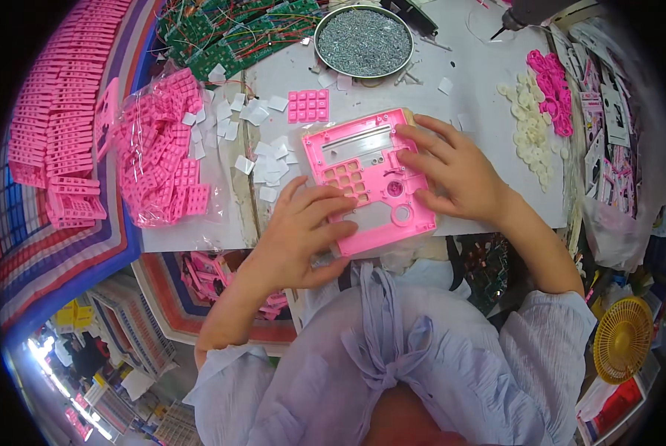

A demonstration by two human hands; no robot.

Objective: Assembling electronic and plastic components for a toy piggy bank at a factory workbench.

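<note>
A pink plastic housing [374,239] lies open side up at the front of the table, slightly tilted, with a clear window, a grid of square holes and round openings. My left hand [303,230] grips its lower left side, fingers over the edge and thumb near the bottom corner. My right hand [455,167] holds the right side, fingertips reaching over the rim. Just beyond the housing sits a pink rubber-like keypad [308,105]. Small white square pieces [271,163] are scattered to its left. What lies beneath the housing is mostly hidden.
A round tin of screws [364,41] stands at the back, beside green circuit boards [229,37]. At left are a bag of pink keypads [162,156] and stacked pink parts [58,97]. Cream rings [526,123] and magenta parts [552,85] lie right, below an electric screwdriver [522,16].
</note>
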